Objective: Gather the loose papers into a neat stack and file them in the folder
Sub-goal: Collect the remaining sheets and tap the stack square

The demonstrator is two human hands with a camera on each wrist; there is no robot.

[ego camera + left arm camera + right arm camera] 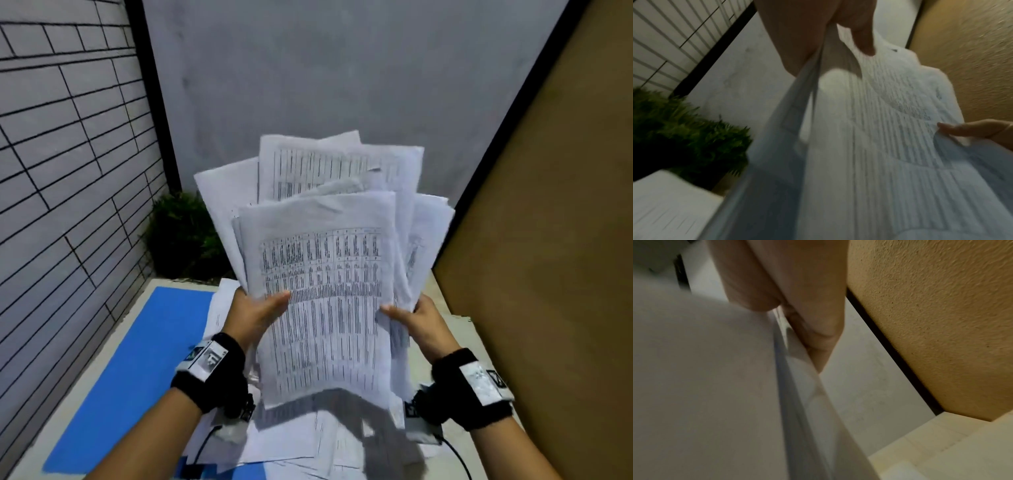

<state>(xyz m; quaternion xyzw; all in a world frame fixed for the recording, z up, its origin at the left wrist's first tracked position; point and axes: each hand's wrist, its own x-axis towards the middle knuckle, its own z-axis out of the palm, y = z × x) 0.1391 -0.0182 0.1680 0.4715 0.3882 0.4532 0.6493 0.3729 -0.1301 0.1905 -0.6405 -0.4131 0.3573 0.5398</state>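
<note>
An uneven bundle of white printed papers (325, 274) stands upright above the table, its sheets fanned out at the top. My left hand (260, 308) grips its left edge, thumb on the front sheet. My right hand (411, 315) grips the right edge the same way. In the left wrist view the papers (879, 146) run away from my left hand (828, 40), with the right hand's thumb (962, 129) on the far edge. In the right wrist view my right hand (797, 313) pinches the paper edges (781, 369). More loose papers (308, 442) lie on the table below. The blue folder (137, 359) lies flat at the left.
A green plant (185, 236) stands at the table's back left corner. A tiled wall (61, 171) runs along the left, a grey wall (325, 68) behind, and a brown textured wall (548, 240) close on the right. The pale tabletop (941, 451) shows at the right.
</note>
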